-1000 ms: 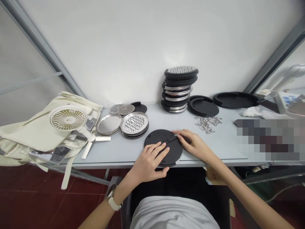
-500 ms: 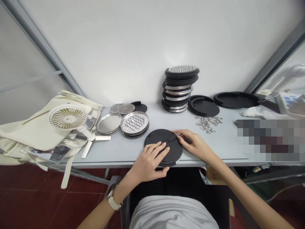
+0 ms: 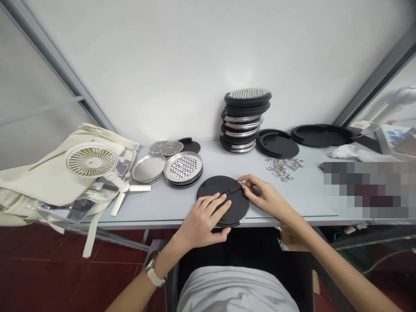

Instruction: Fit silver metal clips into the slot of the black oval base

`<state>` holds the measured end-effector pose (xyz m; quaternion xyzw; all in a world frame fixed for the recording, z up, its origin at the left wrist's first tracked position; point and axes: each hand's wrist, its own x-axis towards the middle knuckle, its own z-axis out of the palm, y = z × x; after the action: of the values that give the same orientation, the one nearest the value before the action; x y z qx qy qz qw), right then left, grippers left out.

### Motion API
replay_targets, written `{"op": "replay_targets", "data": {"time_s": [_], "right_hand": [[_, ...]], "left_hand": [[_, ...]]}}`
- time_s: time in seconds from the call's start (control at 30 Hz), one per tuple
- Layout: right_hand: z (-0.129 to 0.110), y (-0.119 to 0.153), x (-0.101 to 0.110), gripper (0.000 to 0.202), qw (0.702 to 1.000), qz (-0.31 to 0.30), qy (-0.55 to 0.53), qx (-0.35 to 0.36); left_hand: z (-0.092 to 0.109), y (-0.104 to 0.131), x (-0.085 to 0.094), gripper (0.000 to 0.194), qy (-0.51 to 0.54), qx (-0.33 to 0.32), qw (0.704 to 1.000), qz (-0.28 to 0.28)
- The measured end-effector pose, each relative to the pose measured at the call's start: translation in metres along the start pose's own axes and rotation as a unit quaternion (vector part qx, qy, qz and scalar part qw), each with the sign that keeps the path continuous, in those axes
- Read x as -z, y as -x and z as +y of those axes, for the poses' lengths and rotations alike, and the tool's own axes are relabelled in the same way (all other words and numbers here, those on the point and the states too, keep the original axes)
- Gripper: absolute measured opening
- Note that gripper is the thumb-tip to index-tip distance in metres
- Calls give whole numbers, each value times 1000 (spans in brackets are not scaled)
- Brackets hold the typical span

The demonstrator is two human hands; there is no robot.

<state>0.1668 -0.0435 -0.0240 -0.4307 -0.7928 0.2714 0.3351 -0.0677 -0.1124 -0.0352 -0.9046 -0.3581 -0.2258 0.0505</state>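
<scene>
A round black disc [image 3: 238,210] lies at the table's front edge, with a thin shiny rim at its lower right. My left hand [image 3: 206,219] rests on its left part, fingers spread. At the disc's upper right edge, my right hand [image 3: 260,193] pinches a small metal clip [image 3: 239,183] between thumb and forefinger. A pile of similar metal clips [image 3: 283,168] lies beyond my right hand. Left of the disc sit a stack topped by a metal grater plate [image 3: 183,167] and a stack of plain metal plates [image 3: 148,168].
A tall stack of black and metal discs [image 3: 245,121] stands by the wall. Black trays [image 3: 281,145] lie to its right. A white fan [image 3: 92,160] rests on a cream bag [image 3: 42,182] at the left, near white strips [image 3: 140,188]. White plastic [image 3: 349,152] lies at the right.
My right forefinger and thumb have shifted very slightly at the disc's edge. My left hand stays in place on the disc.
</scene>
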Motion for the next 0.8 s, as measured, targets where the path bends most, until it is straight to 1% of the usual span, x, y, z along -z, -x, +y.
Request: {"op": "replay_targets", "data": {"time_s": [0.3,0.8], "right_hand": [[1,0,1,23,1000,-26,-12,-11],[4,0,0,25,999,-30,-22,-18]], "left_hand": [[0,1,-1,58,1,1,1000,-1],[0,1,0,58,0,-1,1000,-3]]}}
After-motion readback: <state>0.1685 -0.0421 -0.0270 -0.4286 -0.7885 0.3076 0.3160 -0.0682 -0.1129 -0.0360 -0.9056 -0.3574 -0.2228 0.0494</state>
